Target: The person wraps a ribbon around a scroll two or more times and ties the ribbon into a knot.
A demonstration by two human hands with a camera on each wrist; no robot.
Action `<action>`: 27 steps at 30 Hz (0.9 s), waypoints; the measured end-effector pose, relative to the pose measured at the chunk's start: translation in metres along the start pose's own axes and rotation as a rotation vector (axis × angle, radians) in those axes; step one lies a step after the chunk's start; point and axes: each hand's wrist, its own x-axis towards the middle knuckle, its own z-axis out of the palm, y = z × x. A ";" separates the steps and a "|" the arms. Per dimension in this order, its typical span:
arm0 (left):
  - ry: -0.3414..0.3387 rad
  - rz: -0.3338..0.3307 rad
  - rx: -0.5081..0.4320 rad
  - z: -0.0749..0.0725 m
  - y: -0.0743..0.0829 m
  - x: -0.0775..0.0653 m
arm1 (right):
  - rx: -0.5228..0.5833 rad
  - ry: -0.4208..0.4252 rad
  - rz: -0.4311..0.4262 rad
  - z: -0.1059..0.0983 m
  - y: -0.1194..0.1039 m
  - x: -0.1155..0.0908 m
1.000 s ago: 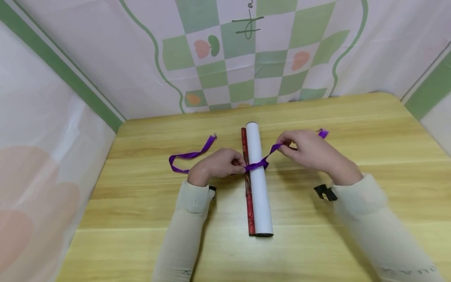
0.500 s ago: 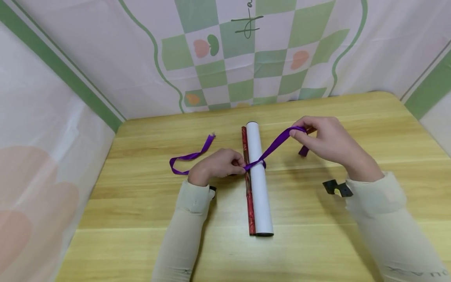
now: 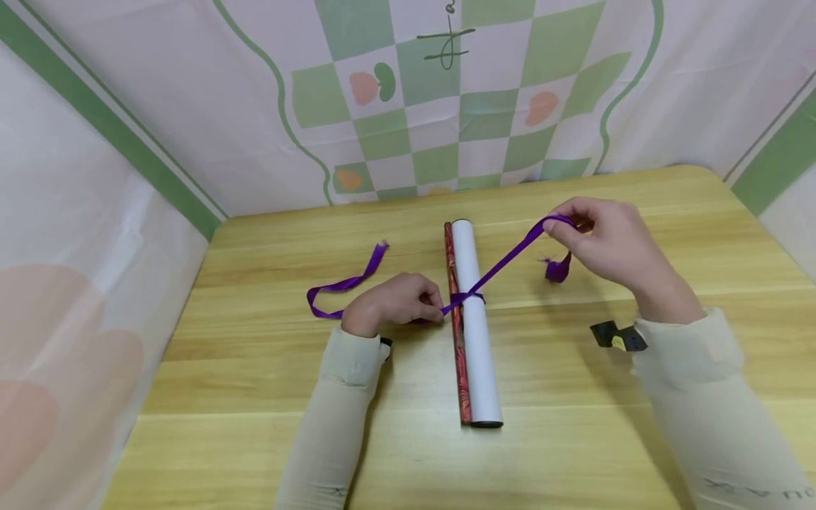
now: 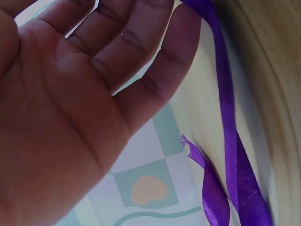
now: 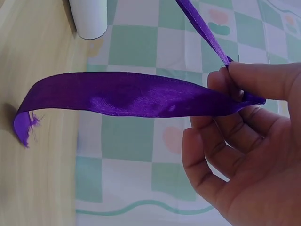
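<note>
As my right hand (image 3: 612,244) moved upper-right, the purple ribbon (image 3: 510,257) tightened across the white roll (image 3: 481,354).
Both hands pinch it, fingers curled (left hand (image 3: 397,303) mid-frame).

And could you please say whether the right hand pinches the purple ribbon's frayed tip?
No, the right hand pinches the purple ribbon farther in, with the frayed tip loose beyond it.
</note>
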 end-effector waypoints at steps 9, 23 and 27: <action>-0.024 -0.027 0.002 0.000 -0.001 0.000 | -0.027 -0.039 0.056 -0.004 0.006 -0.001; -0.054 -0.071 -0.004 0.000 0.000 -0.003 | -0.042 -0.049 0.108 0.004 0.016 0.004; -0.059 -0.080 -0.012 0.000 0.000 -0.004 | -0.060 -0.062 0.139 0.008 0.020 0.005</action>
